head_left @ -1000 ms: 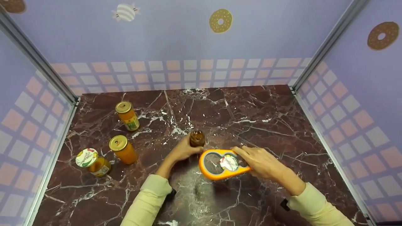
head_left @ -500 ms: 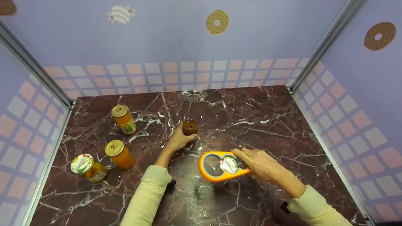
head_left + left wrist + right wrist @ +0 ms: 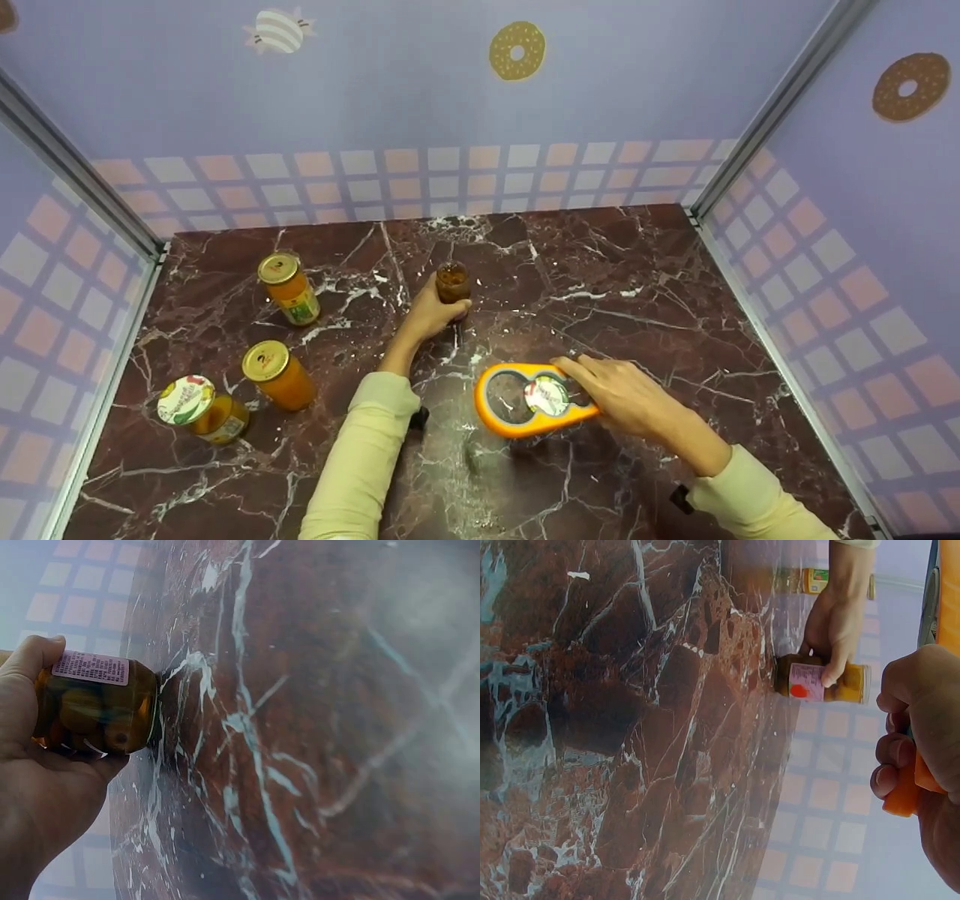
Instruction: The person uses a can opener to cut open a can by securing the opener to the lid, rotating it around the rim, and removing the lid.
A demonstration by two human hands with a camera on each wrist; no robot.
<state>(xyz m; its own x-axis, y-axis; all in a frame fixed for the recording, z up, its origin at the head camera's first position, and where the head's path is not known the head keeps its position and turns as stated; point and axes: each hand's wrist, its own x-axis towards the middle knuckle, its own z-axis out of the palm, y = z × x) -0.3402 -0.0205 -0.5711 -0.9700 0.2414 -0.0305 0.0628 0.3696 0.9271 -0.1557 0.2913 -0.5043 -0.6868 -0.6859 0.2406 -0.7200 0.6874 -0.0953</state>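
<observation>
My left hand (image 3: 430,313) grips a small open jar of amber preserve (image 3: 452,282) that stands on the marble table (image 3: 637,300), toward the back centre. The same jar (image 3: 94,703) fills my palm in the left wrist view, and the jar (image 3: 821,681) shows far off in the right wrist view. My right hand (image 3: 619,390) holds the handle end of an orange two-ring jar opener (image 3: 525,399) just above the table. A printed lid (image 3: 547,395) sits caught in its smaller ring. The fingers (image 3: 907,742) curl round the orange handle.
Three lidded jars of orange preserve stand at the left: one at the back (image 3: 288,288), one in the middle (image 3: 276,375), one with a printed white lid (image 3: 196,409) nearest the left wall. Lilac walls enclose the table on three sides.
My left hand has slid the open jar away from me, toward the back of the table. The right hand and the opener have stayed almost where they were.
</observation>
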